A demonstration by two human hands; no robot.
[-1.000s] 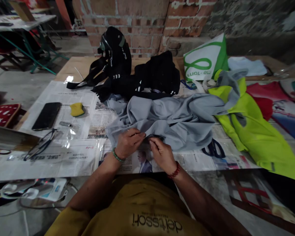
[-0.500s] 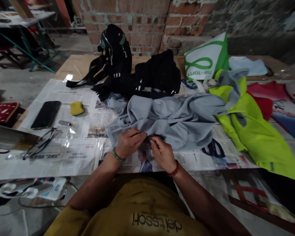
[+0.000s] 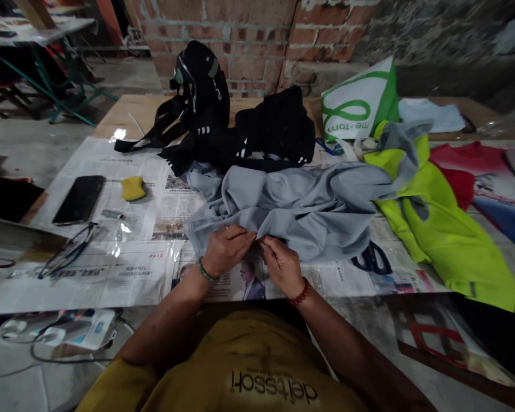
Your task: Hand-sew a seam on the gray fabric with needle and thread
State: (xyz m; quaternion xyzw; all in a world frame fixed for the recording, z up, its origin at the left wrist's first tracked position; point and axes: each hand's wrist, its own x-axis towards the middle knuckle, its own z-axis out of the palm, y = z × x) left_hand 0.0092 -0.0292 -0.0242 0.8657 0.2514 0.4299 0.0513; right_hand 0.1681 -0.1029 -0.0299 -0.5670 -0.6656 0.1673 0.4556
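A crumpled grey garment (image 3: pixel 300 197) is spread over the newspaper right in front of me. My left hand (image 3: pixel 228 247), with a green bead bracelet, is closed in a pinch at the garment's near edge. Facing it, my right hand (image 3: pixel 283 264), with a red bead bracelet, pinches the same edge with thumb and forefinger. The two sets of fingertips almost meet, and anything tiny between them is too small to make out. Dark-handled scissors (image 3: pixel 372 258) lie to the right of the garment, their blades hidden.
Newspaper (image 3: pixel 129 286) covers the table. Leftward are a phone (image 3: pixel 79 199), a yellow sponge (image 3: pixel 133 188), a small grey cylinder (image 3: pixel 113 214) and glasses (image 3: pixel 68 252). Black clothing (image 3: pixel 278 129), a black bag (image 3: pixel 206 86) and a green-white bag (image 3: pixel 360 103) stand behind; a neon-yellow garment (image 3: pixel 450 240) lies right.
My hands stay at the same spot, with slight finger movement. A dark patch beside my right fingertips no longer shows. At the right edge, the red-and-blue cloth has shifted and a hand there has gone.
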